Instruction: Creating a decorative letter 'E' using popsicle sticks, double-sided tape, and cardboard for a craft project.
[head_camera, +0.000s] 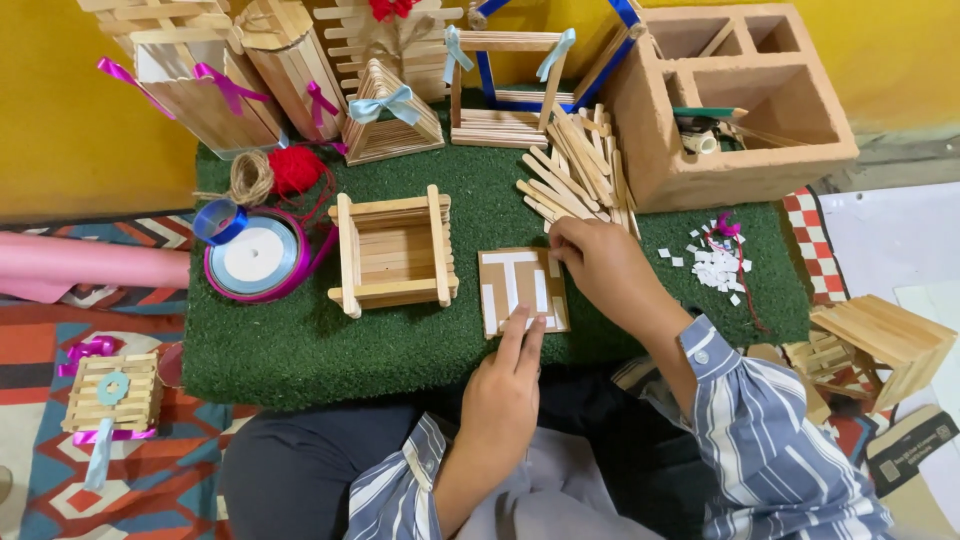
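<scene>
Both hands are on the little cardboard square (522, 290) that lies flat on the green turf mat (300, 350), right in front of the person. The left hand (503, 395) has its fingers stretched out, not gripping anything, just pressing the tips down on the near edge of the square, about where the white strips (512, 283) are stuck on. The right hand (603, 268) comes in from the right with fingers curled at the square's top right corner; looks like a pinch on that corner, but I can't tell if it's really grasping it or only touching.

Just left of the square sits an open box (393, 251) made of craft sticks, close but not touching. Behind the right hand there's a loose pile of sticks (575, 175), leaning up toward a hollow clay brick (735, 105) that has some odds and ends in one hole. Right of the hand, a scatter of small white bits (715, 265) on the turf.

Further left: a ribbon spool (258, 257), a small blue tape roll (219, 221), a twine ball (250, 178) and red yarn (297, 169). Along the back stand finished stick houses with ribbon bows (385, 105). A pink paper roll (90, 265) lies off the mat on the left.
</scene>
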